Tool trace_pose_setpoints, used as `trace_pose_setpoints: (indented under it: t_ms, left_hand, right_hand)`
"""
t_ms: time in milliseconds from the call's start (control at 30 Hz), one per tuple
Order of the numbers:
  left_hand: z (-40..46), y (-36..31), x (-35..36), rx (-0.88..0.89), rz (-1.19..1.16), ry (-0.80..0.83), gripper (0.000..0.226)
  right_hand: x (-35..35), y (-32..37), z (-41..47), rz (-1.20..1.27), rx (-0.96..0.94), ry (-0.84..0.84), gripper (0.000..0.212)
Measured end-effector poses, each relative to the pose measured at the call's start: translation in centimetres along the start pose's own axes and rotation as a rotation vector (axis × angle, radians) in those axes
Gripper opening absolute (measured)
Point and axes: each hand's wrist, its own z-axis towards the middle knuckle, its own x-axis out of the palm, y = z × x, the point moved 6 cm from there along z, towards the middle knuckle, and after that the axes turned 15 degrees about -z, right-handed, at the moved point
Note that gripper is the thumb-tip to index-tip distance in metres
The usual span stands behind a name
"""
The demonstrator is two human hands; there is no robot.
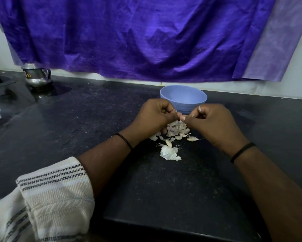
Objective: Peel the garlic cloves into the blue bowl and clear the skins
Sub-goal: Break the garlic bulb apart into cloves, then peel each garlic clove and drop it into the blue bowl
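Hands meet above the dark counter [146,180], just in front of the blue bowl [183,97], and that is where I keep my eye. On my feed the left hand [153,117] has its fingers curled tightly inward, thumb pressed against the forefinger tip, and the right hand [214,123] mirrors it, its thumb and forefinger tips brought right up against those of the left. Both pinch at the same spot; something small and pale sits between the fingertips, with a thin wisp sticking up from it, but I cannot tell whether it is a clove or only a scrap of skin, because the fingers cover almost all of it.

Directly beneath the hands lies a loose heap of garlic cloves and skins [177,129], pale against the counter. A separate clump of skins [170,152] lies nearer to me, apart from the heap. The bowl stands upright behind the hands, its near wall partly hidden by them; what I see of its inside shows only blue.

Each wrist carries a thin black band. A white woven sleeve [56,194] with dark stripes covers the left forearm. Far left, a steel jug [36,75] stands by the wall under a purple cloth [138,37].
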Motion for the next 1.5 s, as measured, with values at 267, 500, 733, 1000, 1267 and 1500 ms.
trace_pose_setpoints:
  t_ms: [267, 500, 733, 1000, 1267, 1500]
  left_hand:
    - [-0.3, -0.7, -0.1, 0.0, -0.112, -0.02, 0.021]
    - [-0.4, -1.0, -0.3, 0.037, -0.138, -0.053, 0.021]
    - [-0.2, -0.9, -0.4, 0.045, -0.076, -0.072, 0.023]
    - [-0.3, -0.8, 0.1, 0.083, -0.022, 0.004, 0.008]
    - [-0.2, -0.6, 0.1, 0.141, 0.088, 0.007, 0.004]
    - [-0.1, -0.6, -0.3, 0.106, 0.076, -0.04, 0.004]
  right_hand:
    - [1.4, 0.2, -0.1, 0.176, 0.024, 0.182, 0.029]
    - [1.4, -0.2, 0.2, 0.147, 0.05, 0.106, 0.01]
    - [1.1, -0.4, 0.5, 0.219, 0.094, 0.068, 0.012]
    - [0.9, -0.6, 0.3, 0.33, 0.14, 0.022, 0.014]
    - [1.6, -0.3, 0.3, 0.4, 0.135, 0.073, 0.009]
    - [1.5, -0.6, 0.3, 0.34, 0.139, 0.058, 0.011]
